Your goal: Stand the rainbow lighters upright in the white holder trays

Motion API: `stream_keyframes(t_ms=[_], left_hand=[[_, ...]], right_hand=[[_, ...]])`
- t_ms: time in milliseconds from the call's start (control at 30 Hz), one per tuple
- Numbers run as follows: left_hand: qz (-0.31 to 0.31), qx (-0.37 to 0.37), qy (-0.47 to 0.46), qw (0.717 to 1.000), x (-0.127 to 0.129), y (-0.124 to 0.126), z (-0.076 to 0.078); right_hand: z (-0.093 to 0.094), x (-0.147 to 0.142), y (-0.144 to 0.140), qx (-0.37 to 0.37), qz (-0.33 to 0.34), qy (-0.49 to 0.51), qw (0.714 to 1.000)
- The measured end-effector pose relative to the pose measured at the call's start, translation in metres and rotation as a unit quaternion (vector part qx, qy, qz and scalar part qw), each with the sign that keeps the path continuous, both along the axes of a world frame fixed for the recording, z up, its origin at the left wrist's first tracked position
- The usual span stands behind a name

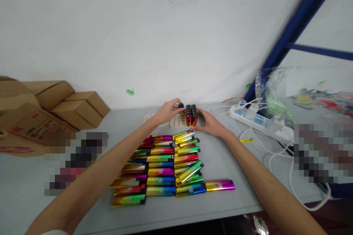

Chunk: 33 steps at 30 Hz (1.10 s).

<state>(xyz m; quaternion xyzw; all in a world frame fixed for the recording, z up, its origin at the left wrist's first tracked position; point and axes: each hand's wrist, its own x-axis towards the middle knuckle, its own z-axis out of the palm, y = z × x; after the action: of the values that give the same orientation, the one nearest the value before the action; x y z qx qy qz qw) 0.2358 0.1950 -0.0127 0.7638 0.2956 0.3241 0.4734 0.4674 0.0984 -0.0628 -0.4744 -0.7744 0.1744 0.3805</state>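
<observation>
head view. left hand [168, 112] at the far middle of the grey table [226, 161], fingers pinched together on a single upright lighter [181, 106] with a blue cap, held just above the white holed tray [176, 120]. right hand [210, 123] resting flat on the table on the other side, fingers loosely extended and together, touching the right flank of the block of upright lighters [191, 114] already seated in the tray; nothing clamped in it.

progress, as judged: one compact block of dark-topped lighters standing at the tray's right end, the empty holes to its left and toward the wall not yet filled; the held lighter just beside the block, not yet seated. a large stock of metallic rainbow lighters [162, 169] lying flat in three rough rows nearer the body, with one stray lighter [220, 185] off to the right of the rows. most of the filling therefore left to do.

surroundings: folded cardboard boxes [66, 108] stacked at the left by the wall; white power strip [256, 119] with trailing cables at the right; crumpled clear plastic bag [271, 84] behind it; blue metal frame [292, 33] leaning up the right side.
</observation>
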Motion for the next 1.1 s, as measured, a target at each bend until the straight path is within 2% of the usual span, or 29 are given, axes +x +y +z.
stream_keyframes(t_ms=[267,367,433,500,533,567,633,733,800,867,900,967,1033,1100], left_hand=[[-0.03,0.018,0.044,0.998,0.0,-0.002,-0.011],[-0.005,0.057,0.049,0.997,-0.005,-0.008,-0.005],[0.063,0.137,0.051,0.987,-0.008,-0.026,0.006],[0.121,0.225,0.052,0.965,-0.007,-0.058,0.018],[0.128,0.264,0.054,0.955,-0.005,-0.079,0.023],[0.106,0.295,0.071,0.947,-0.002,-0.103,0.027],[0.008,0.339,0.126,0.932,0.007,-0.152,0.03],[-0.113,0.389,0.226,0.886,0.023,-0.211,0.022],[-0.153,0.411,0.274,0.856,0.033,-0.231,0.011],[-0.175,0.412,0.289,0.846,0.04,-0.237,0.002],[-0.183,0.399,0.283,0.853,0.043,-0.237,-0.001],[-0.187,0.33,0.248,0.892,0.046,-0.232,-0.002],[-0.167,0.213,0.18,0.946,0.049,-0.225,0.003],[-0.136,0.073,0.098,0.983,0.049,-0.218,0.011]], right_hand=[[0.001,0.0,0.0,0.01,0.006,0.001,1.0],[0.001,-0.001,0.002,0.011,0.01,0.01,1.0],[0.0,0.0,0.003,0.013,0.013,0.016,1.0],[-0.001,0.0,0.004,0.017,0.02,0.02,0.999],[-0.002,0.001,0.005,0.021,0.022,0.021,0.999],[-0.002,0.001,0.005,0.026,0.021,0.021,0.999],[-0.003,0.001,0.006,0.03,0.015,0.018,0.999],[0.0,0.0,0.005,0.026,0.017,0.021,0.999],[0.003,-0.001,0.004,0.024,0.024,0.029,0.999],[0.005,-0.002,0.003,0.023,0.03,0.037,0.999],[0.007,-0.003,0.002,0.023,0.032,0.04,0.998],[0.008,-0.003,0.002,0.023,0.031,0.039,0.998],[0.007,-0.003,0.002,0.023,0.023,0.031,0.999],[0.006,-0.003,0.003,0.019,0.015,0.021,0.999]])
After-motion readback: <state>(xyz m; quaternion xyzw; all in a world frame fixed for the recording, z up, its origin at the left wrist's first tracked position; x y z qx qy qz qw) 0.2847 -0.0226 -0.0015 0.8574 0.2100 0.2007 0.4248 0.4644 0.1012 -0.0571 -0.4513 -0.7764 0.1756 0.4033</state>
